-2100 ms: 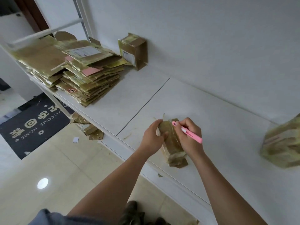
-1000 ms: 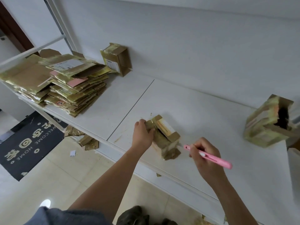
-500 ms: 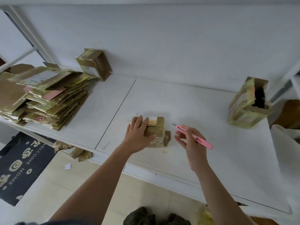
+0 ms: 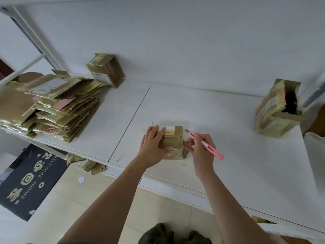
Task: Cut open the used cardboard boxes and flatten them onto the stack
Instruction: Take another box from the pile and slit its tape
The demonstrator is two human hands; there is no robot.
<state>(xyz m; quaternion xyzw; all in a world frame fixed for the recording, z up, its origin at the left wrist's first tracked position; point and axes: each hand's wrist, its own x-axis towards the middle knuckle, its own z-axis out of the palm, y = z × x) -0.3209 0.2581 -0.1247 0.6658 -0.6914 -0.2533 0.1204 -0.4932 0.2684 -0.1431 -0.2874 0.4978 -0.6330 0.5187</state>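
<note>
The left hand (image 4: 154,147) pressed flat on the box (image 4: 173,143), the right hand (image 4: 199,150) gripped the knife (image 4: 204,144); a shallow cut along the tape looked safest.

A dark welcome mat (image 4: 29,180) lies on the tiled floor (image 4: 58,213) under the white table (image 4: 246,155).

Dim even light, soft shadows, wide-angle edge distortion

I stand at a white laminate table (image 4: 219,110) set against a plain white wall (image 4: 175,41). Below lies a pale tiled floor (image 4: 58,208) with a dark "WELCOME HOME" doormat (image 4: 29,180).
</note>
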